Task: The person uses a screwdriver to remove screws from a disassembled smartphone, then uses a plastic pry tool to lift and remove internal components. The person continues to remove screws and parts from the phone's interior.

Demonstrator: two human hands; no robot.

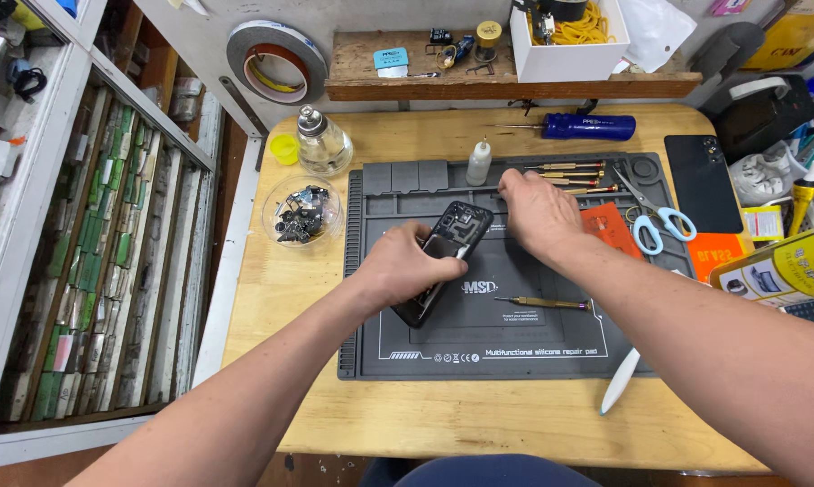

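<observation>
Fingers of the left hand are clamping the opened phone, tilting it off the grey mat; right-hand fingers are pinching together beyond it, among the screwdrivers. Loosening that clamp could be dropping the phone.

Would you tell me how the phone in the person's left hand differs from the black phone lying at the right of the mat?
The held phone is tilted up off the grey repair mat, gripped by the left hand; the other phone lies flat on the wooden table, untouched. The held phone shows opened inner parts; the other phone shows a smooth closed back. Both are dark.
</observation>
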